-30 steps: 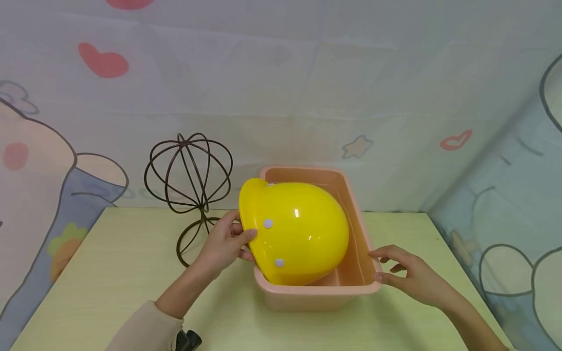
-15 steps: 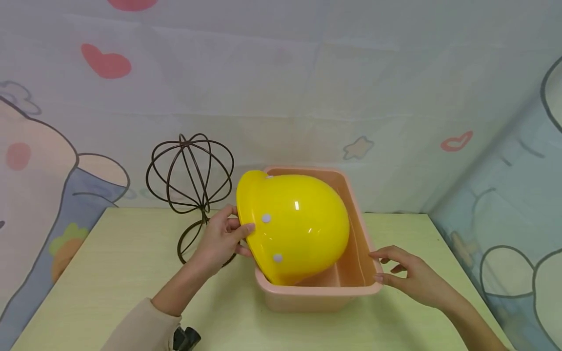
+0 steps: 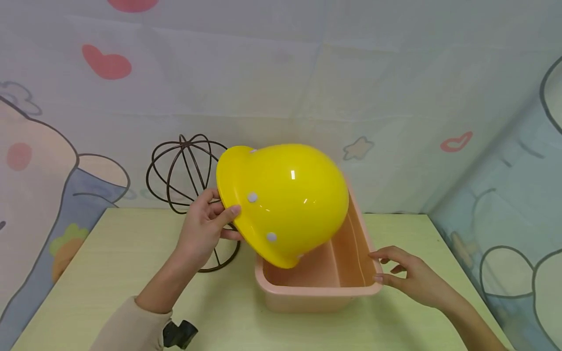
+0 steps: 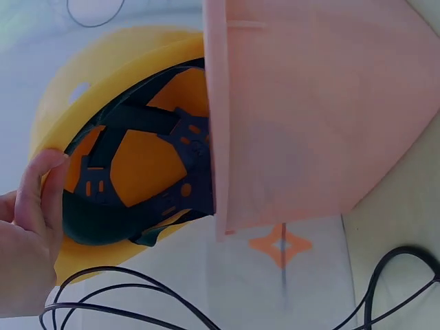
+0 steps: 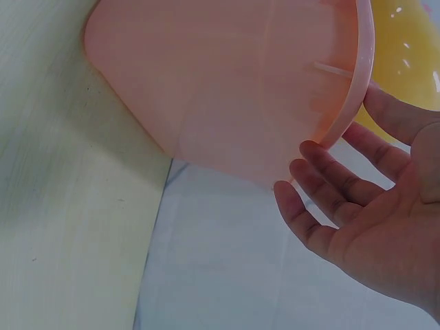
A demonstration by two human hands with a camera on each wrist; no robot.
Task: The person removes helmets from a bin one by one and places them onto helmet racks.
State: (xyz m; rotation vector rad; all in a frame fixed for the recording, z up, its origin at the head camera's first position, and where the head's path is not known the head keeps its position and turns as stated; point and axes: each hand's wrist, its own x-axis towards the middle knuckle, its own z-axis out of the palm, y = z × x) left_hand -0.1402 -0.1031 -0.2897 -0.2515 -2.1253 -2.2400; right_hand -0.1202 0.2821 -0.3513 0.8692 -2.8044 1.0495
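Observation:
A yellow hard hat point(image 3: 298, 195) is tilted on its side above the pink plastic basin point(image 3: 318, 291), its dome toward the right. My left hand point(image 3: 202, 224) pinches its brim, thumb on the outer face and fingers behind. In the left wrist view the dark suspension straps point(image 4: 137, 199) show inside the hard hat. At the basin's right front corner, my right hand point(image 3: 410, 275) holds the rim between thumb and fingers; the right wrist view has the thumb over the rim and the other fingers curved along the outer wall.
Behind my left hand stands a dark wire stand point(image 3: 186, 168) with a globe-shaped top and ring base, partly covered by the hard hat. The pale wooden table point(image 3: 101, 273) meets a printed cloth backdrop point(image 3: 281, 73). Black cables point(image 4: 405, 258) show in the left wrist view.
My left hand has raised the hard hat up and to the left, out of the basin's front part, tilting it further. My right hand stays at the basin's rim.

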